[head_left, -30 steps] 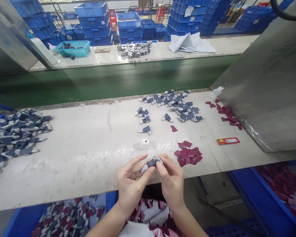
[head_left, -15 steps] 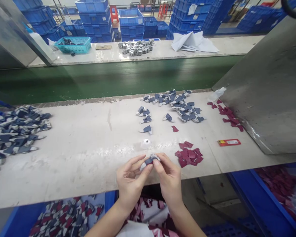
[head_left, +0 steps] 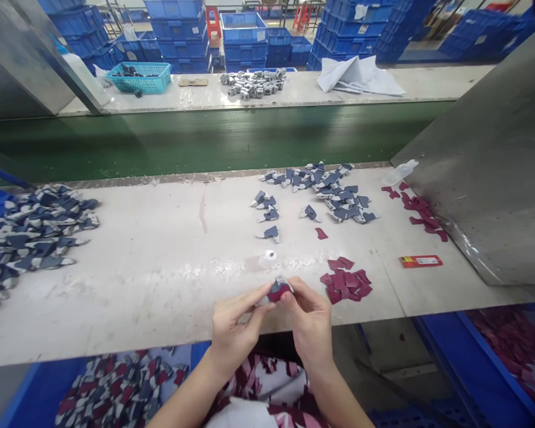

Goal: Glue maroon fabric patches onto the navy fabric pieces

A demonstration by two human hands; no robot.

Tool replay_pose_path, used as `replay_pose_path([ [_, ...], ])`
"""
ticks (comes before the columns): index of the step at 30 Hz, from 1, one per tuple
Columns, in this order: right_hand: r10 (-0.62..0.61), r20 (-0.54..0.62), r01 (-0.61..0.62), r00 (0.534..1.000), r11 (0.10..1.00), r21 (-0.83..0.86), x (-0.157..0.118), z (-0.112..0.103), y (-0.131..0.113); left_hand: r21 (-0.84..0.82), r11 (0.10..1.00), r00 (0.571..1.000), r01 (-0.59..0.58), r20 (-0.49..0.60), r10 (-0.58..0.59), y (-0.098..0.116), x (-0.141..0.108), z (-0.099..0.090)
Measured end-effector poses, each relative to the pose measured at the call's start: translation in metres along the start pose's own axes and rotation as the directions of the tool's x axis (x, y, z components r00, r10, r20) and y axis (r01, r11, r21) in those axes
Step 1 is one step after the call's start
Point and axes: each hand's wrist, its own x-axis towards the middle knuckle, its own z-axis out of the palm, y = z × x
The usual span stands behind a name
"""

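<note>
Piece of maroon-and-grey material (head_left: 279,290) pinched between the curled fingers of both hands, left hand (head_left: 234,330) and right hand (head_left: 310,324) closed on it, over the front edge of the worktop (head_left: 138,297); maroon cut pieces (head_left: 345,284) just beside the right hand, navy-and-grey pieces (head_left: 316,193) farther back.

Fabric piece (head_left: 279,290) between left hand (head_left: 234,331), right hand (head_left: 310,328)

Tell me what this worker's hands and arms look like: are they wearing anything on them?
Both the left hand and the right hand are bare, with no gloves, rings or watch in view. The forearms are bare too, no sleeves showing.
</note>
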Motion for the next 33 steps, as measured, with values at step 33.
replay_pose_path([
  [33,-0.668,0.292,0.646,0.685,0.371,-0.667,0.017,-0.022,0.013,-0.113,0.841,0.846,0.529,-0.002,-0.533,0.006,0.004,-0.024],
])
